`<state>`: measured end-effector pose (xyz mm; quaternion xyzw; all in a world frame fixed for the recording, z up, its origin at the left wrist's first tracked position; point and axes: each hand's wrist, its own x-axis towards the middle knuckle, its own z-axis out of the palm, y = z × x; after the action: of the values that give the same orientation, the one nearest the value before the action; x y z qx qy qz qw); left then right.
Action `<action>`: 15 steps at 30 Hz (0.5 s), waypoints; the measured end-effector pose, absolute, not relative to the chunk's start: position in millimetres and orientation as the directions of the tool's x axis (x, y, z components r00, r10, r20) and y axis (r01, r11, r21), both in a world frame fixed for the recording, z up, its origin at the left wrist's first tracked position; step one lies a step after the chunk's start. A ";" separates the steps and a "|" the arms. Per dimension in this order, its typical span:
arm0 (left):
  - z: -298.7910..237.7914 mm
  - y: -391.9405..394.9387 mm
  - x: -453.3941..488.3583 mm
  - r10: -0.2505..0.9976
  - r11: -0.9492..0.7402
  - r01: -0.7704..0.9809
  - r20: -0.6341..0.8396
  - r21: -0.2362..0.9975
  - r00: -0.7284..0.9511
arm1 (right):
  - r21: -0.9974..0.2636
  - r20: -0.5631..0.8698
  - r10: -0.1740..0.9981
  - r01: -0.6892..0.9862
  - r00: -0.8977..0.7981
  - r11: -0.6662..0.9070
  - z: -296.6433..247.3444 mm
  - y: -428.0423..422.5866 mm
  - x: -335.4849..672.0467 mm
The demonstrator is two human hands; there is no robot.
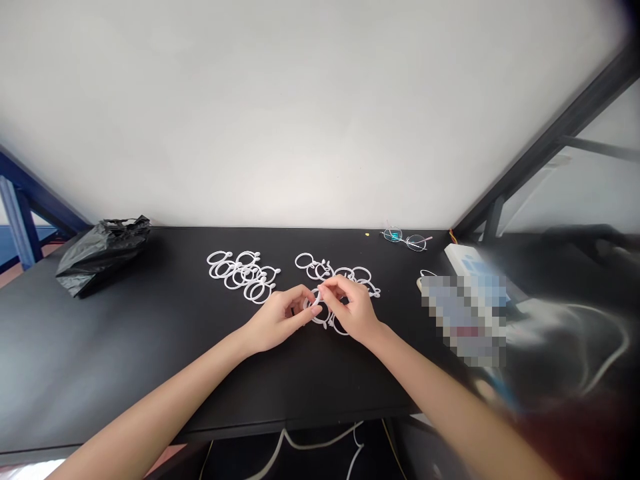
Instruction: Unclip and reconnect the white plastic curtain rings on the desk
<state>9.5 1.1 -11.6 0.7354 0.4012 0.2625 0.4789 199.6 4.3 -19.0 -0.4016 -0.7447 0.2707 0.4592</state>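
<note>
Head view, from where I'm standing: left hand (277, 318) and right hand (354, 308) nearly together, both pinching one ring (317, 299); left pile (243, 274) sits at their 10 o'clock, left hand nearer.

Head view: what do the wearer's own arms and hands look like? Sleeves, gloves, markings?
Left hand and right hand: both bare, no gloves. Left forearm and right forearm: slim, narrowing to the wrists, no sleeves in frame. No watch, bracelet, cable or clear marking visible on either; finger details too small to judge.
</note>
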 end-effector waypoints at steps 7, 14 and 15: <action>-13.3 -0.5 9.3 0.816 -0.268 0.351 0.018 0.897 0.578 | -0.771 0.438 0.851 0.366 -0.289 0.521 -18.5 4.9 199.0; -11.5 -0.8 10.9 0.815 -0.279 0.343 0.032 0.897 0.579 | -0.755 0.424 0.841 0.381 -0.336 0.533 -25.0 5.1 199.2; -11.1 -0.8 10.7 0.815 -0.279 0.349 0.028 0.895 0.578 | -0.755 0.429 0.840 0.378 -0.333 0.536 -24.7 4.7 199.1</action>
<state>10.7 -0.8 -11.1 0.7587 0.3836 0.2522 0.4621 199.1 4.7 -24.7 -0.3959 -0.7688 0.2748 0.4205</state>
